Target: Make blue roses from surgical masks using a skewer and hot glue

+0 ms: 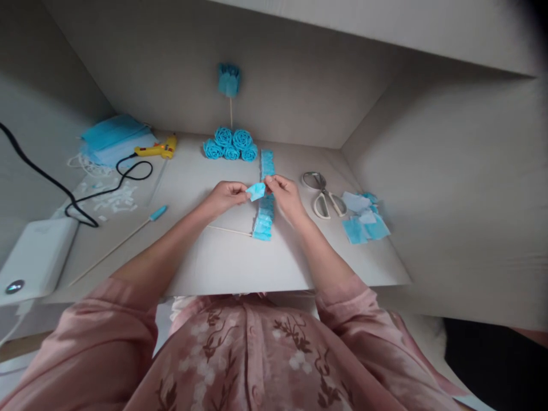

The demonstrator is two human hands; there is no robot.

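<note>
A small blue petal-shaped piece of fabric is stretched between my hands above the table. My left hand pinches its left side. At its upper right edge, the fingers of my right hand are closed on it too. Beneath lies a gathered blue fabric strip, running front to back and partly hidden by my hands. A thin stick meets its near end from the left. Several blue rolled roses are stacked behind, and one blue flower on a stick stands at the back wall.
To the right are scissors and blue and white fabric scraps. On the left lie a yellow glue gun, face masks, white bits, a blue-tipped stick and a white power bank. A black cable crosses there.
</note>
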